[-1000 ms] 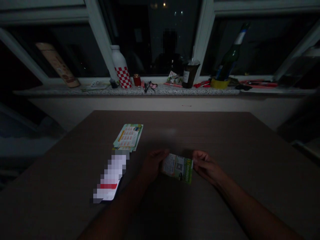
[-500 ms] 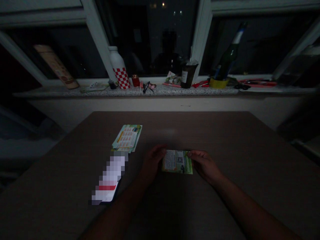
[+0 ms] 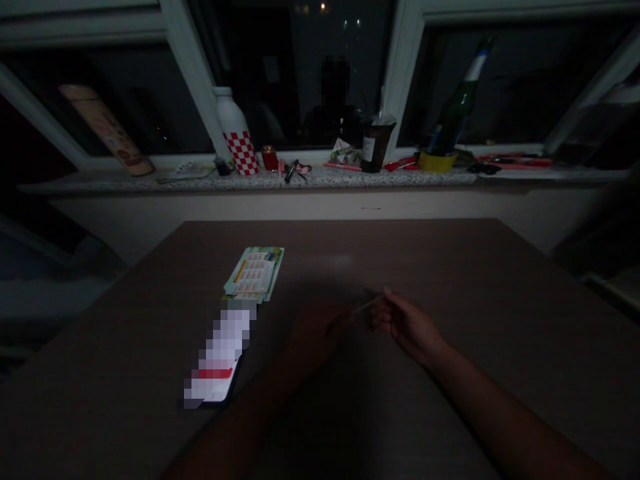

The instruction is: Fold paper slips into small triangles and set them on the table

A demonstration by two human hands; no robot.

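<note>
Both my hands are over the middle of a dark brown table (image 3: pixel 450 267). Between them I hold a green printed card (image 3: pixel 364 307), turned so only its thin edge shows. My left hand (image 3: pixel 315 330) pinches its left end and my right hand (image 3: pixel 403 323) pinches its right end. A small stack of similar green and white cards (image 3: pixel 254 272) lies on the table to the left, apart from my hands. Just in front of that stack lies a phone (image 3: pixel 220 357) with a lit screen.
A stone window sill (image 3: pixel 150 179) runs behind the table. On it stand a red-and-white checked bottle (image 3: pixel 235 133), a dark cup (image 3: pixel 374 143), a green glass bottle (image 3: pixel 457 100) in a yellow tape roll (image 3: pixel 436 162), a leaning tube (image 3: pixel 105 130) and small clutter.
The card was held face up between both hands; it has been tipped until only its edge shows. Both hands stayed in place and kept hold.
</note>
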